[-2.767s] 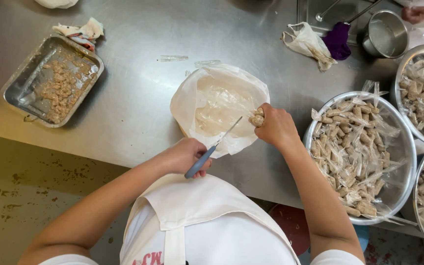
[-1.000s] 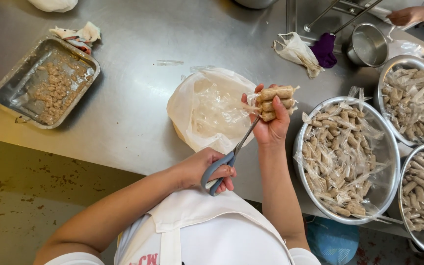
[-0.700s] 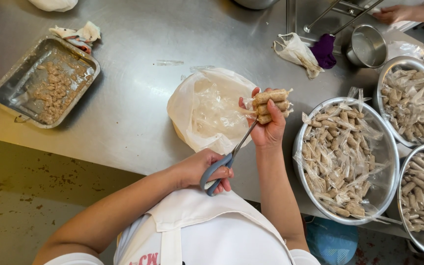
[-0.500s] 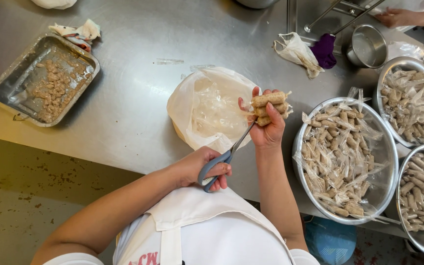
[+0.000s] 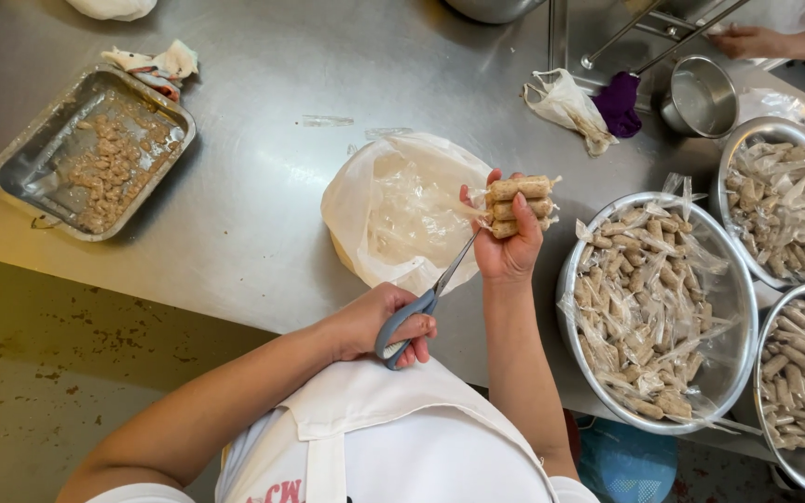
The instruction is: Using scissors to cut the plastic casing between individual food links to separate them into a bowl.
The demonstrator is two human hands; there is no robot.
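- We count three wrapped sausage rolls (image 5: 518, 204), stacked one above another, gripped in the closed fingers (image 5: 520, 233) of the right hand (image 5: 509, 244), held above the worktop (image 5: 263, 196) between the plastic bag and the nearest bowl.
- One pair of scissors (image 5: 426, 303): the left hand (image 5: 379, 321) is closed around the grey handles, and the blades point up to the left end of the rolls, just at the wrapping.
- One open plastic bag (image 5: 402, 210) lies just left of the rolls.
- Three metal bowls (image 5: 652, 312) full of rolls stand to the right.
- One metal tray (image 5: 93, 149) with crumbled bits sits well apart, far left.
- One small metal pot (image 5: 698, 96) and a purple cloth (image 5: 619, 102) lie at the far edge.
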